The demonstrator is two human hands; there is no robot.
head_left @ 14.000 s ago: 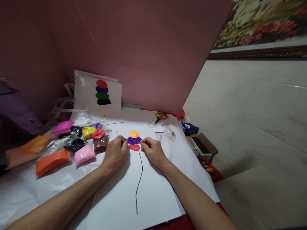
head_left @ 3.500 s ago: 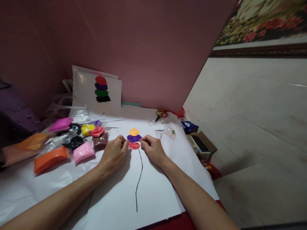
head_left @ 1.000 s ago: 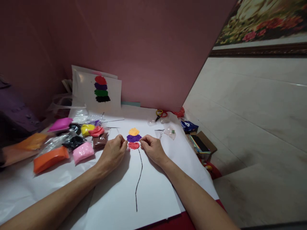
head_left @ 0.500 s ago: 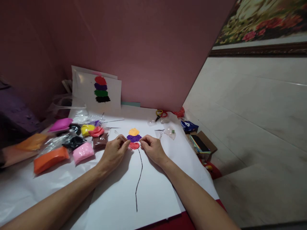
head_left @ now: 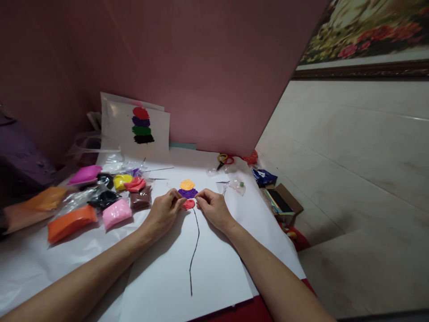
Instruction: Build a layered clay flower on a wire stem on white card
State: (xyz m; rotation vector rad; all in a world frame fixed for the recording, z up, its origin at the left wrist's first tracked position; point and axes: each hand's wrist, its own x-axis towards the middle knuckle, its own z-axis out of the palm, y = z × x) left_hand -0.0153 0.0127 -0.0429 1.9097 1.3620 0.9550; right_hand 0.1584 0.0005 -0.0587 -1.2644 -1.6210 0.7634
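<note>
On a white sheet (head_left: 164,273) lies a stack of modelling clay patches: a ridged yellow-orange one (head_left: 187,184), a purple one (head_left: 187,193) below it, and a smooth red one (head_left: 189,204) nearest me. From the red patch a thin wavy dark line (head_left: 194,250) runs down the paper. My left hand (head_left: 166,205) is closed in a pinch at the red patch's left side; a faint clear sliver shows above its fingers, too indistinct to name. Thumb and fingertips together, my right hand (head_left: 212,205) touches the right side between purple and red. What either pinch holds is hidden.
Bagged clay packets, such as an orange one (head_left: 72,223) and a pink one (head_left: 116,213), crowd the left. Scissors (head_left: 223,161) lie at the back. A card with coloured clay bands (head_left: 161,129) leans against the wall. An open cardboard box (head_left: 284,201) sits beyond the right edge.
My left hand has shifted slightly right and its fingers have turned over the red clay's left edge. The clear sliver by it shows less. My right hand stays nearly still.
</note>
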